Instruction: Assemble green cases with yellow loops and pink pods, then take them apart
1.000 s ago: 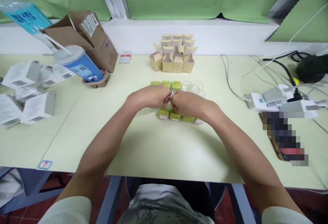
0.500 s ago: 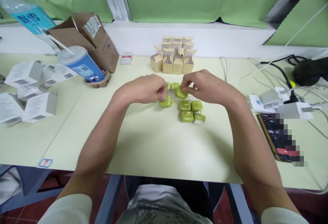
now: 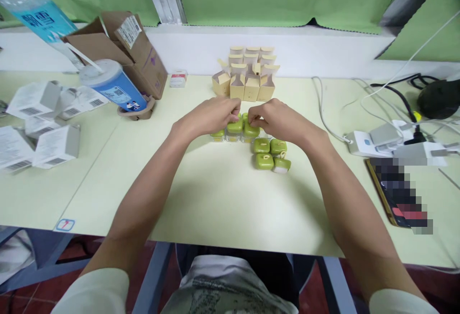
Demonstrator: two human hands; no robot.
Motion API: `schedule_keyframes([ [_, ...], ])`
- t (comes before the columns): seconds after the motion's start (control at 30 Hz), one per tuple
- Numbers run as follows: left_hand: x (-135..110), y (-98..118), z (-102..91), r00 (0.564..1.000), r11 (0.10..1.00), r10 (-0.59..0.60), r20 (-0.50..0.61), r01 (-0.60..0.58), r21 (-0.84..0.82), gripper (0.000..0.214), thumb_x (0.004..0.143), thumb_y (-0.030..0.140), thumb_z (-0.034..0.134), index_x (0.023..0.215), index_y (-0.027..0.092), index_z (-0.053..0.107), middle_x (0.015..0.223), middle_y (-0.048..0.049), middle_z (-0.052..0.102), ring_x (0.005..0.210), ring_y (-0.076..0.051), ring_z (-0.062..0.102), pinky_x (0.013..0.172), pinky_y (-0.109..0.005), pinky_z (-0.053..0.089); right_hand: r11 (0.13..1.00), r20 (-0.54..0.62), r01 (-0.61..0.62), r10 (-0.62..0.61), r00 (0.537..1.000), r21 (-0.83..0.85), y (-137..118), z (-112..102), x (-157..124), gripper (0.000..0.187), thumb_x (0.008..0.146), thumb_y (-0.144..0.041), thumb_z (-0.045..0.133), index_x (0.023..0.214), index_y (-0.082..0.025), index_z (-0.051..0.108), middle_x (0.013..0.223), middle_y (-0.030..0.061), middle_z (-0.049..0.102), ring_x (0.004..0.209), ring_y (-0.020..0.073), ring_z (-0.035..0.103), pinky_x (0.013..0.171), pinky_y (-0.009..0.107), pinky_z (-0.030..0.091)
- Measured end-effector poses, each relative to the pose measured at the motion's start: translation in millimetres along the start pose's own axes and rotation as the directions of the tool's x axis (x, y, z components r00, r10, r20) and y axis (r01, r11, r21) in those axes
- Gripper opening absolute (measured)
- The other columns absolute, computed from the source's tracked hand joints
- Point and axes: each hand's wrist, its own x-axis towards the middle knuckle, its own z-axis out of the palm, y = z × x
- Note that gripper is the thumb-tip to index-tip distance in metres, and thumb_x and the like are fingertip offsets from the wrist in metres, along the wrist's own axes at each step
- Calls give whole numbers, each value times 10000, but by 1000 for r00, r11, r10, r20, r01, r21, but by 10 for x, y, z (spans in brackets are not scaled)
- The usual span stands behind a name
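From my end of the feed I'm seeing the pale surface [image 3: 230,204], w/ a no. label [image 3: 65,224] sitting at the near L edge. A phone [image 3: 384,192], partly pixelated, is lying nr the R side. Mid-surface, four green lids [image 3: 264,162] are lying in a 2x2 clump, the nearest R one tilting & showing its pale underside. White boxes [image 3: 55,146] are piling up far L; a white power strip [image 3: 359,142] is sitting far R. Just beyond the clump, my L hand [image 3: 214,118] is pinching a green lid, L one [image 3: 235,126], w/ its fingers closed, that lid sitting over a clear jar [image 3: 233,138]. My R hand [image 3: 279,118] is gripping a second lid [image 3: 251,131] right beside it, fingers also closed. Farther back, a blue cup [image 3: 118,93] is leaning in its holder, a brown box [image 3: 147,72] is standing behind it, & open cream cartons [image 3: 237,89] are standing in rows agst the wall.
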Motion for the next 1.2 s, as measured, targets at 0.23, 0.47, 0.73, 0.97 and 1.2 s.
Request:
schedule_keyframes([
  [0.23, 25, -52, 46, 999, 999, -31, 10, 31, 15, 115, 1028, 186, 567, 997, 242, 662, 1006, -61, 790, 971, -291, 737, 827, -385, 455, 989, -13, -28, 26, 1000, -144, -8, 60, 50, 351, 997, -30, 544, 1115, -179, 839, 1068, 116, 831, 863, 242, 677, 736, 353, 363],
  [0.47, 50, -60, 89, 996, 996, -83, 8, 83, -17, 157, 1010, 190, 603, 1030, 245, 749, 979, -51, 774, 1011, -307, 727, 922, -402, 466, 956, 47, -27, 42, 998, -291, -113, 82, 60, 412, 982, 9, 503, 1153, -161, 838, 1062, 153, 816, 835, 264, 663, 723, 381, 316],
  [0.73, 25, -38, 69, 998, 998, -63, -22, 63, 9, 204, 1054, 244, 570, 1109, 236, 767, 1049, -73, 801, 1074, -306, 717, 1002, -427, 482, 926, 64, 9, 17, 998, -378, -142, 121, 87, 461, 968, 35, 473, 1170, -174, 832, 1053, 150, 812, 866, 278, 674, 725, 388, 312],
  [0.97, 49, -51, 111, 999, 994, -23, -38, 27, 106, 190, 1017, 181, 581, 1022, 243, 761, 1034, -63, 834, 1020, -309, 762, 880, -393, 496, 915, 71, 47, -20, 997, -401, -125, 161, 101, 345, 1014, 2, 496, 1075, -172, 788, 1035, 124, 787, 835, 246, 648, 682, 372, 289],
  [1.2, 43, 71, 112, 1000, 954, -1, 7, -1, 301, 241, 1004, 97, 552, 1065, 193, 764, 1023, -78, 844, 916, -266, 776, 749, -340, 431, 922, 51, 46, -28, 998, -385, -97, 188, 112, 319, 1026, -3, 523, 1054, -175, 791, 998, 109, 775, 830, 238, 648, 677, 364, 294],
])
